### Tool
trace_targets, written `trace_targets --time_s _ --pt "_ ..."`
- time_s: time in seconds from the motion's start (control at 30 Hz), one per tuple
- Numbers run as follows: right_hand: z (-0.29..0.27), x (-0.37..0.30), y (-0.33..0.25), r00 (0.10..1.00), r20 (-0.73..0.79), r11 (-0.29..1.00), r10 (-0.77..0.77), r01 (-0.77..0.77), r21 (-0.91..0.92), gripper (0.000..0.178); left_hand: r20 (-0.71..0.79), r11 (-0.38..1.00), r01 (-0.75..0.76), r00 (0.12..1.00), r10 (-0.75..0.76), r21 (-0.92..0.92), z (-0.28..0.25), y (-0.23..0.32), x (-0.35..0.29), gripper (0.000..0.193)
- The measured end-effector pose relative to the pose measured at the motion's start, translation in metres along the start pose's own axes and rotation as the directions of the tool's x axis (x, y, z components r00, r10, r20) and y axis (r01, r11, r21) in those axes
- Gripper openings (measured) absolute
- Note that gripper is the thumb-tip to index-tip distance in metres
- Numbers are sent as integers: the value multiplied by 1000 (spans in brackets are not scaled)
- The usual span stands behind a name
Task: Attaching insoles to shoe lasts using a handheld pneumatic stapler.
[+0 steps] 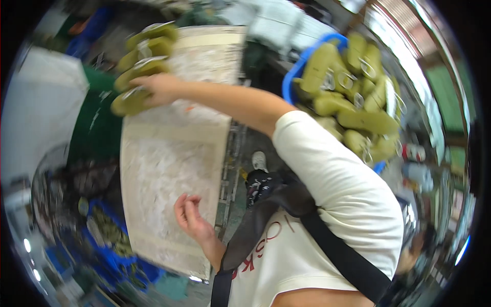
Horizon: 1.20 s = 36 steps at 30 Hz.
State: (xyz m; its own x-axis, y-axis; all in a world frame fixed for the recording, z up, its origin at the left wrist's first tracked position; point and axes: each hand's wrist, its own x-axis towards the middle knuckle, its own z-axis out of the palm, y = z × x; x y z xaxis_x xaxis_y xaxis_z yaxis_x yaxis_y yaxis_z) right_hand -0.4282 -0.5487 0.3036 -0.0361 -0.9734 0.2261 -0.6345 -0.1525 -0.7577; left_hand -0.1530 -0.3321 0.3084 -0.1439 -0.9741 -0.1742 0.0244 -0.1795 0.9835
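Observation:
Several olive-green shoe lasts with white cords are lined up side by side at the far left end of the pale worktable (169,135). My right arm reaches across to them, and my right hand (161,89) is closed on the nearest shoe last (130,104); its fingertips are partly hidden against it. Behind it, another shoe last (153,47) lies in the same row. My left hand (193,219) hovers over the near part of the table, loosely curled with fingers apart and nothing in it.
A blue basket (292,77) heaped with olive-green shoe lasts stands at the right. Beyond the table are pale wrapped bundles (279,23). At the lower left, blue crates (115,258) hold more greenish pieces. Another person (409,256) is partly visible at the lower right.

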Motion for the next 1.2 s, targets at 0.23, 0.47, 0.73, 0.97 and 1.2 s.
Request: trace_targets --time_s 0.23,0.47,0.73,0.97,1.2 --pt "-131 -268 -13 816 -576 974 -44 -94 -207 48 366 992 -105 923 121 -64 73 -5 47 25" --pt "-183 -600 36 -460 -861 708 218 -532 464 57 970 946 -319 244 18 63 265 -28 10 34" --pt "-178 -577 59 -16 -735 703 677 -278 654 45 938 102 -943 296 -179 317 416 -123 -23 66" --pt "-205 -577 81 92 -598 602 796 -31 798 44 741 870 -133 594 -313 474 387 -150 -25 78" --pt "-328 -489 174 409 -522 662 749 -420 621 68 387 832 519 820 -421 -194 405 -184 -102 61"
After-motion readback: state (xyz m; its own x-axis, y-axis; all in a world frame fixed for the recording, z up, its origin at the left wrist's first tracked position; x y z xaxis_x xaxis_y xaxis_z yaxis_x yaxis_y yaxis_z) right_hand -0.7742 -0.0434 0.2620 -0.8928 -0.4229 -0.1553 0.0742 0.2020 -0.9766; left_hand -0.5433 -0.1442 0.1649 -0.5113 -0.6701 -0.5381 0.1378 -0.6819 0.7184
